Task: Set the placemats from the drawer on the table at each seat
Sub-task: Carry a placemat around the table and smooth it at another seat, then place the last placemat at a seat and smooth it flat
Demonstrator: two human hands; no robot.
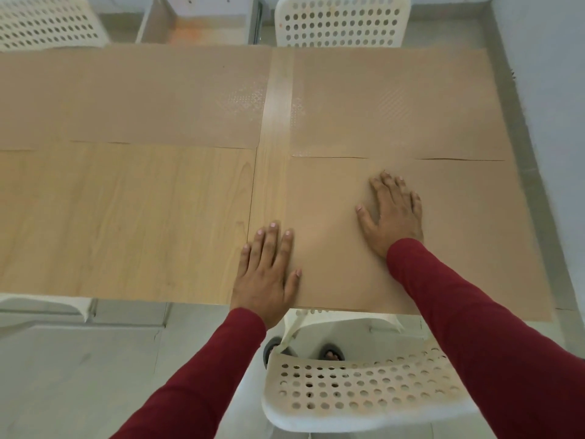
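Nearest me a white perforated chair (354, 391) is tucked under the counter (126, 217); my left hand (269, 270) lies flat and open on the near-right placemat's (332, 248) left edge, my right hand (394, 210) spread open further in; I judge it best to press evenly and square its edge to the counter's; beyond lie two more placemats (142, 99), (395, 103); I can read no writing anywhere.

White perforated chairs (343, 20) ring a pale wood table (126, 223) on grey floor (79, 375).
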